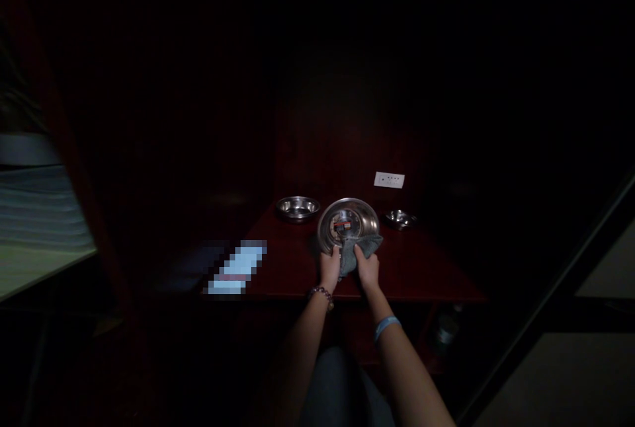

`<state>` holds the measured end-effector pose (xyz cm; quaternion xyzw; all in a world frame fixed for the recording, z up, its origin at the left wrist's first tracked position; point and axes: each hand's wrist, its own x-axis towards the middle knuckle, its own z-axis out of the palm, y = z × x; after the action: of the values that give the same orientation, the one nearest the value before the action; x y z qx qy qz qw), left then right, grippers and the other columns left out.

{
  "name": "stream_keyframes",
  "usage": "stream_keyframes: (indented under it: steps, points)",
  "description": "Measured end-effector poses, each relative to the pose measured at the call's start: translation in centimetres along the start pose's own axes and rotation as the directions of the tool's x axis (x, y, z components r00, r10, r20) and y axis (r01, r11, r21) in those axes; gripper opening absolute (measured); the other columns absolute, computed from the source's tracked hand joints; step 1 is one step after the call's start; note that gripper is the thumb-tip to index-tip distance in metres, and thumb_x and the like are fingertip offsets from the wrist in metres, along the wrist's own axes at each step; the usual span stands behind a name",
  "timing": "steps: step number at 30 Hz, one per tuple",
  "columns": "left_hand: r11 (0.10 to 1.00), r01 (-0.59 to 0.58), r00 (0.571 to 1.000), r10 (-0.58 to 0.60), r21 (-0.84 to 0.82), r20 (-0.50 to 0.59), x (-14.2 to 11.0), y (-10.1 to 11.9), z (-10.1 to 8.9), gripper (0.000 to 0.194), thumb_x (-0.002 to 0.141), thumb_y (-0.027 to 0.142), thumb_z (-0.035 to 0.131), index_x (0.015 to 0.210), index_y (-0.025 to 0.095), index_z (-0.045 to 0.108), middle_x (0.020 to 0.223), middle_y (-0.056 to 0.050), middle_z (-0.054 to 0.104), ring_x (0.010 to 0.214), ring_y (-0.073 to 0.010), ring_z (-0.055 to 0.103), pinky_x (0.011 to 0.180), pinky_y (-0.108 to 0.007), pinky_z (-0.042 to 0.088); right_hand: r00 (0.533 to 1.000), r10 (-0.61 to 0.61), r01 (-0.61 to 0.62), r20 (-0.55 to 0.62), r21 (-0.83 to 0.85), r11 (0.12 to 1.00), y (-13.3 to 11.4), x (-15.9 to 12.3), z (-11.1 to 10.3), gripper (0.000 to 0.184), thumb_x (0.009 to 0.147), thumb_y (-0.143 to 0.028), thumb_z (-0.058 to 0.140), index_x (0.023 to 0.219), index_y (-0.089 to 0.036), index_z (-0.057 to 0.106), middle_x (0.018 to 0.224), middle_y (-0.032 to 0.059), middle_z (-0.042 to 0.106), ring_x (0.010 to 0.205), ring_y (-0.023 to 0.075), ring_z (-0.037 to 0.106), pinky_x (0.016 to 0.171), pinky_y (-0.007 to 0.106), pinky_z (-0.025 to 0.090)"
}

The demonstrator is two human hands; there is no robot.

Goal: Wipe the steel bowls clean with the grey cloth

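A shiny metal basin (370, 219) is tilted up over the dark red tabletop, its round face turned toward me. My left hand (330, 267) grips its lower left rim, thumb on the near face. My right hand (367, 268) is closed on a grey cloth (353, 256), which lies against the basin's lower right edge. Whether the right fingers also hold the rim through the cloth is hidden. Behind on the left stands a metal bowl (297, 207), and to the right a smaller metal dish (399, 219).
The dark red table (421, 275) has its front edge just before my forearms. A white socket panel (389, 180) is on the back wall. A blurred-out bright rectangle (238, 268) lies at the table's left. Stacked pale items (42, 205) stand far left; a bottle (447, 329) sits below right.
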<state>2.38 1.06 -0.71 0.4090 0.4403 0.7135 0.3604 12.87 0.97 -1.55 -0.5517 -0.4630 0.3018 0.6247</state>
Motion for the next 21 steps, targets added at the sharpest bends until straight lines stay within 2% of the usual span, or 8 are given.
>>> stream_keyframes:
  steps: [4,9,21]
  points:
    - [0.996,0.021,1.0,-0.019,-0.091,0.019,0.09,-0.19,0.17,0.031,0.083,0.023,0.064,0.113,0.013,0.068,0.123,-0.015,0.072,0.121,-0.0238,0.065,0.109,-0.037,0.046,1.0,0.009,-0.01,-0.01,-0.02,1.0,0.02,-0.02,0.04,0.046,0.08,-0.05,0.066,0.098,-0.01,0.078,0.1,0.018,0.08,0.099,0.0299,0.077,0.084,0.032,0.058]
    - [0.988,-0.003,0.998,0.013,-0.154,0.061,0.42,-0.71,0.31,0.039,0.079,0.023,0.072,0.117,0.016,0.067,0.131,-0.014,0.07,0.126,-0.0244,0.063,0.115,-0.04,0.041,0.999,0.028,-0.028,-0.019,-0.015,0.999,0.35,0.19,0.11,0.049,0.081,-0.051,0.065,0.104,-0.009,0.077,0.105,0.019,0.079,0.103,0.0317,0.076,0.085,0.034,0.058]
    - [0.972,0.034,0.996,-0.013,-0.232,0.09,0.19,-0.4,0.53,0.041,0.072,0.021,0.079,0.112,0.018,0.07,0.126,-0.01,0.072,0.121,-0.0223,0.066,0.112,-0.036,0.044,0.999,0.032,-0.032,-0.027,0.005,0.999,0.56,0.46,0.04,0.05,0.079,-0.052,0.066,0.102,-0.009,0.078,0.107,0.0189,0.078,0.103,0.0313,0.076,0.084,0.032,0.058]
